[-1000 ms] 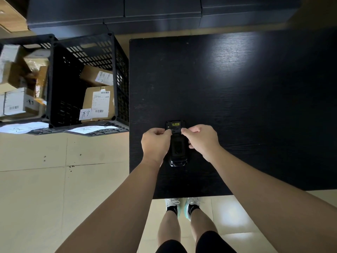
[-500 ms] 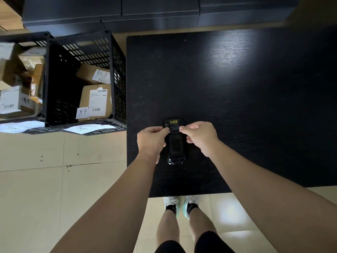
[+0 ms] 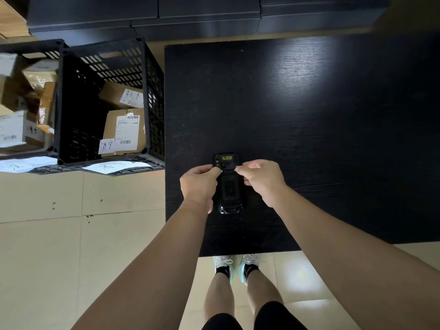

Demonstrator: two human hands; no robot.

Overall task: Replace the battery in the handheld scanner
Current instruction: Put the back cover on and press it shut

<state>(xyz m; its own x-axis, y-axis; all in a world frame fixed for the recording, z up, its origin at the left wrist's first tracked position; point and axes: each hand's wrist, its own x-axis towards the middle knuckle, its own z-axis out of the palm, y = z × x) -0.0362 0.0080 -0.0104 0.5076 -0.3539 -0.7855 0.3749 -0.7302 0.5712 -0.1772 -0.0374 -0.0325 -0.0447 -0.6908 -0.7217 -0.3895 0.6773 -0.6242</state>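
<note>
On the near edge of a black table (image 3: 309, 115), a person's two bare hands work at a handheld scanner (image 3: 229, 186) lying face down, its length running from 6 o'clock to 12 o'clock. Below the table edge, at 6 o'clock, the person's legs and pale sneakers (image 3: 235, 265) stand on cream floor tiles (image 3: 71, 258). The left hand (image 3: 198, 184) is curled against the scanner's left side, thumb and fingertips pinched narrowly at its upper left edge. The right hand (image 3: 262, 178) mirrors it at the upper right edge, fingers likewise drawn into a tight pinch touching the casing. A yellow label (image 3: 226, 158) shows at the scanner's far end. Farther off, at 10 o'clock, a black slatted crate (image 3: 152, 96) just beside the table holds labelled cardboard parcels (image 3: 125, 129); a second crate (image 3: 31, 47) with more boxes sits at 9 o'clock. Dark cabinets (image 3: 202, 17) line the back at 12 o'clock.
</note>
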